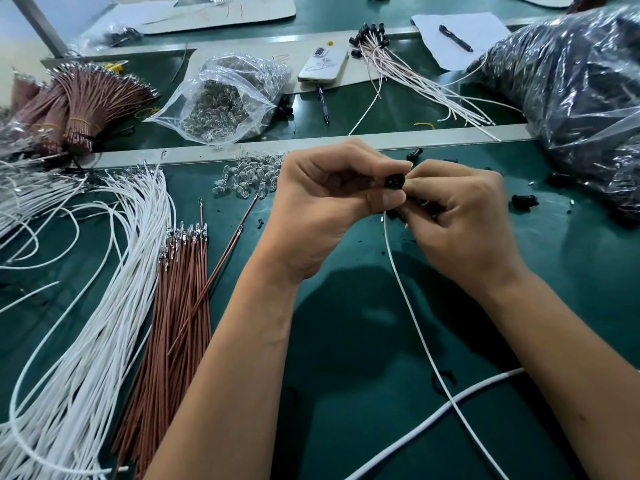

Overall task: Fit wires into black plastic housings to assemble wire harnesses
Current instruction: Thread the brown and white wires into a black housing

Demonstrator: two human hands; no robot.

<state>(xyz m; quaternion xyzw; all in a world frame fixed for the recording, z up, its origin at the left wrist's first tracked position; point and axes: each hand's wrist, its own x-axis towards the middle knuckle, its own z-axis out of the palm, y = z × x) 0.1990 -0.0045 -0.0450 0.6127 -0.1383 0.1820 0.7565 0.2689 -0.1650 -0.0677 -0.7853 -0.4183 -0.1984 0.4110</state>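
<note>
- Your left hand (322, 199) pinches the housing (394, 181); loosen, and it twists.
- Your right hand (457, 209) pinches the white wire (415, 327); push crooked and its terminal may bend.

Small round black plastic housing (394, 180) held mid-scene, holed face toward camera; thin white wire (412, 306) trails near-right below it.

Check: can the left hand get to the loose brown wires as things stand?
Probably not yet: the left hand grips the black housing. The brown wires lie uncovered just left of it.
</note>
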